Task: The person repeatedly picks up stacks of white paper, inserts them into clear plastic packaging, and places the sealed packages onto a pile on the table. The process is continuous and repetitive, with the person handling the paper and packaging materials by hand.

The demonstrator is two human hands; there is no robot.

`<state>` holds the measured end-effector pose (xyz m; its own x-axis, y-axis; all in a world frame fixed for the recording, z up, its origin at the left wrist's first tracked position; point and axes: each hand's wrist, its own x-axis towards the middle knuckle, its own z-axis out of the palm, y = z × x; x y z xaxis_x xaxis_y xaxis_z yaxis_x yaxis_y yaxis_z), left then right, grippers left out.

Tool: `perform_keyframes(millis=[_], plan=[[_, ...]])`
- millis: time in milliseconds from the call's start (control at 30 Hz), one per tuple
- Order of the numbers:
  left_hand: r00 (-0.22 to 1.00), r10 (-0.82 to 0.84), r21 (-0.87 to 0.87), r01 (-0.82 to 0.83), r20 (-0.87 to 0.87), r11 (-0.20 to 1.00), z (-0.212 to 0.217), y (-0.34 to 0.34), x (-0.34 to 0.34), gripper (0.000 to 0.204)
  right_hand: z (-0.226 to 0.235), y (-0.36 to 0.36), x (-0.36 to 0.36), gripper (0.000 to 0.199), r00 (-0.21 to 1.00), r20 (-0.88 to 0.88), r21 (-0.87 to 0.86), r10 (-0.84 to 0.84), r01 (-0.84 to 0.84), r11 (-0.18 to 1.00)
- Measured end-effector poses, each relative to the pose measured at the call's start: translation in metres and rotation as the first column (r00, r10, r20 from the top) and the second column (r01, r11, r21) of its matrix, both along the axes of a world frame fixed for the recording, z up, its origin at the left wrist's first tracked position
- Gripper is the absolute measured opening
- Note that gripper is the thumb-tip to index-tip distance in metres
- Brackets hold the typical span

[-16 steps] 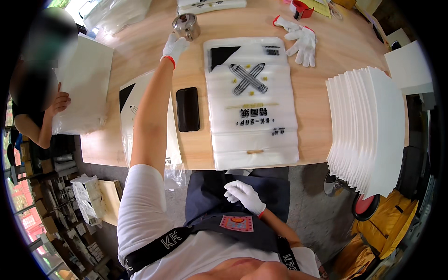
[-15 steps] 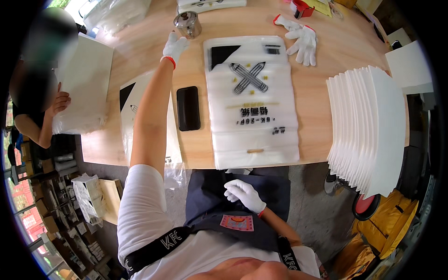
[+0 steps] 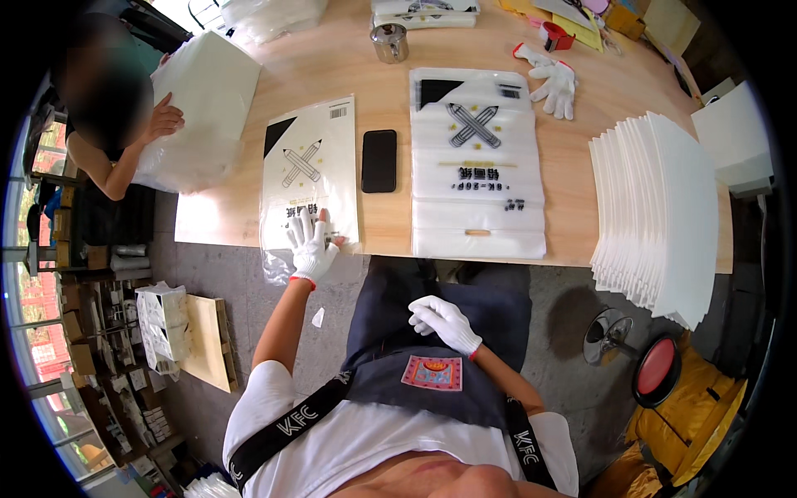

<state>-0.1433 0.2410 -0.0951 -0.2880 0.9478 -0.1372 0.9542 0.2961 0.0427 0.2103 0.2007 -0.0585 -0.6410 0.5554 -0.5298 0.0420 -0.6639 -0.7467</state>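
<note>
My left hand (image 3: pixel 313 249), in a white glove with some bare fingertips, lies spread flat on the near end of a clear-bagged pack of drawing paper (image 3: pixel 311 124). The bag's loose plastic end hangs over the table edge. Over my dark apron (image 3: pixel 382 340) rests my right hand (image 3: pixel 446 324), also gloved, its fingers loosely curled together with nothing seen in them. A black phone (image 3: pixel 379 161) lies just right of the pack. Beyond it is a stack of printed clear plastic bags (image 3: pixel 477 191) with a crossed-pencil design.
A fanned stack of white paper (image 3: pixel 656 207) overhangs the table's right side. White gloves (image 3: pixel 554 87), a red tape dispenser (image 3: pixel 556 36) and a metal cup (image 3: pixel 388 43) lie farther back. At left, a co-worker's hand (image 3: pixel 163 120) touches a large wrapped white stack (image 3: pixel 207 108). A round stool (image 3: pixel 656 369) stands at right.
My left hand has come back from beside the metal cup to the near end of the bagged pack. The right hand stays over the apron. The view has shifted, and the co-worker's hand has moved.
</note>
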Motion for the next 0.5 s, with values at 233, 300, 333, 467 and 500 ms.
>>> perform_keyframes(millis=[233, 300, 333, 467, 500], plan=[[0.997, -0.031, -0.018, 0.032, 0.065, 0.999, -0.002, 0.032, -0.02, 0.077, 0.018, -0.023, 0.004, 0.031, 0.999, 0.029, 0.137, 0.025, -0.029, 0.99], [0.998, -0.044, -0.006, 0.045, 0.054, 0.999, -0.011, 0.03, -0.019, 0.076, 0.017, -0.029, 0.009, 0.031, 1.0, 0.031, 0.157, 0.004, -0.008, 0.988], [0.997, -0.041, -0.005, 0.041, 0.059, 0.999, -0.01, 0.028, -0.014, 0.075, 0.017, -0.033, 0.011, 0.03, 0.999, 0.039, 0.178, -0.012, 0.004, 0.984], [0.991, -0.13, -0.007, 0.13, 0.034, 0.991, -0.006, 0.029, 0.002, 0.073, 0.002, -0.05, 0.019, 0.027, 0.997, 0.072, 0.153, 0.001, -0.012, 0.988], [0.988, -0.153, -0.007, 0.153, 0.016, 0.988, -0.004, 0.031, 0.003, 0.073, 0.0, -0.051, 0.019, 0.028, 0.997, 0.073, 0.151, 0.021, -0.032, 0.988]])
